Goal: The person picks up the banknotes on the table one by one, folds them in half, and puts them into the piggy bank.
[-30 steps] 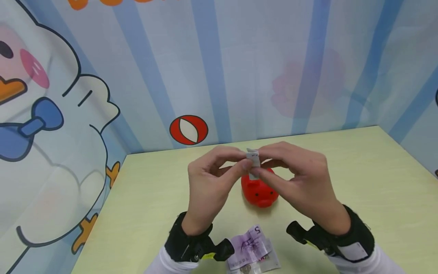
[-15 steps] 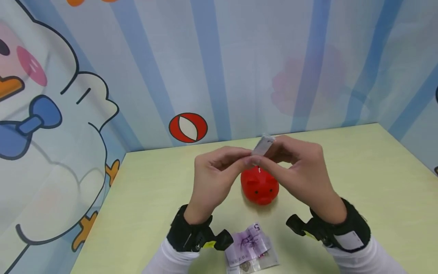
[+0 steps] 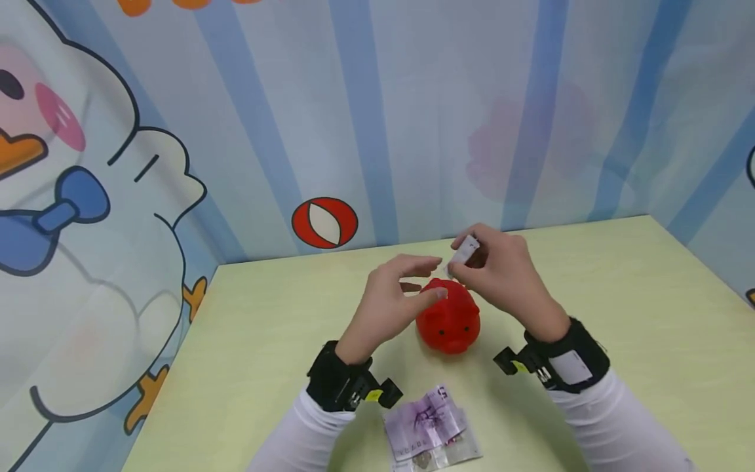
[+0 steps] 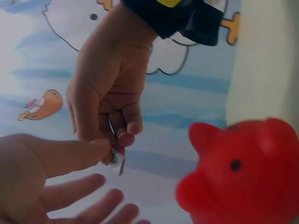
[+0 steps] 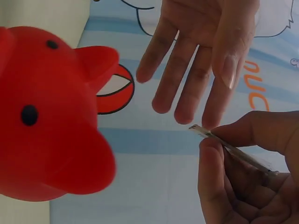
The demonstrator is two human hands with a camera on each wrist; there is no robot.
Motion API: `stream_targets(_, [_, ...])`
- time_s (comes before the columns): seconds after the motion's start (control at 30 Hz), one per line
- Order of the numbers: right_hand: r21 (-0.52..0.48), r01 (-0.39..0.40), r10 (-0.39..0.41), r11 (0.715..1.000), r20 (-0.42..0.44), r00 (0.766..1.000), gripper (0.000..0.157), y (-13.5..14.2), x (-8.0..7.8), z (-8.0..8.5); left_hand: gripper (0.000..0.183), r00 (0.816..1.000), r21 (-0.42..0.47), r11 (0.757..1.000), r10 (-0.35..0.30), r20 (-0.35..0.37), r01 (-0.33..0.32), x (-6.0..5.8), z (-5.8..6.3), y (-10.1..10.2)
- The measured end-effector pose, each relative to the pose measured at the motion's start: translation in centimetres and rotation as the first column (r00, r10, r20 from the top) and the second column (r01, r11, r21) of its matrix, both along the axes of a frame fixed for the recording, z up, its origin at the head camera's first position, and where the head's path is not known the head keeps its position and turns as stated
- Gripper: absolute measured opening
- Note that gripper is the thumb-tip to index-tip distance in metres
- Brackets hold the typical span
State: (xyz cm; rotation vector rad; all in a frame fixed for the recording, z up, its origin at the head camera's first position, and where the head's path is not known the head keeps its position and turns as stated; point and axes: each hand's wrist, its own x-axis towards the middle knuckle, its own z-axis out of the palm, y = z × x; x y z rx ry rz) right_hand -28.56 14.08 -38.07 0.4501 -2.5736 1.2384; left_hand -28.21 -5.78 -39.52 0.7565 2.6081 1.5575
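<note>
My right hand (image 3: 501, 278) pinches a small folded banknote (image 3: 464, 251) between thumb and fingers, above and behind the red piggy bank (image 3: 449, 324). In the right wrist view the banknote (image 5: 236, 151) shows edge-on as a thin folded strip. My left hand (image 3: 392, 305) is beside and over the piggy bank's left, its fingers extended and apart, holding nothing; its thumb overlaps the bank's top in the head view. The piggy bank (image 4: 247, 172) stands upright, its face toward me, with two black eyes and a snout.
Nearer me on the pale yellow table (image 3: 283, 341) lies a purple banknote (image 3: 421, 426) on top of a clear plastic bag (image 3: 457, 452) with small items inside. A blue-striped cloth backdrop (image 3: 413, 118) with cartoon prints rises behind and beside the table.
Both hands were together on the folded banknote. The left has let go and moved down toward the piggy bank; the right keeps the banknote, slightly farther right and back.
</note>
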Motion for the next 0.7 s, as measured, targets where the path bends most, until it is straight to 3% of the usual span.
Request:
stream_targets(0.13, [0.07, 0.002, -0.011, 0.998, 0.128, 0.992, 0.028, -0.1, -1.1, -1.2, 0.059, 1.0, -0.215, 0.977, 0.001, 0.023, 0.004, -0.6, -1.3, 0.3])
stream_targets(0.27, [0.127, -0.017, -0.006, 0.992, 0.179, 0.984, 0.026, -0.4, -1.7, -2.1, 0.073, 0.998, -0.347, 0.938, 0.006, 0.067, 0.017, -0.9, -2.4, 0.8])
stream_targets(0.5, [0.178, -0.007, -0.023, 0.984, 0.164, 0.986, 0.023, -1.0, -2.2, -3.0, 0.078, 0.994, -0.426, 0.904, -0.001, 0.105, 0.046, -1.0, -3.1, 1.2])
stream_targets(0.7, [0.222, -0.004, -0.028, 0.975, 0.14, 0.99, 0.024, -1.4, -2.2, -3.3, 0.074, 0.994, -0.452, 0.891, 0.001, 0.106, 0.047, -0.9, -3.0, 1.3])
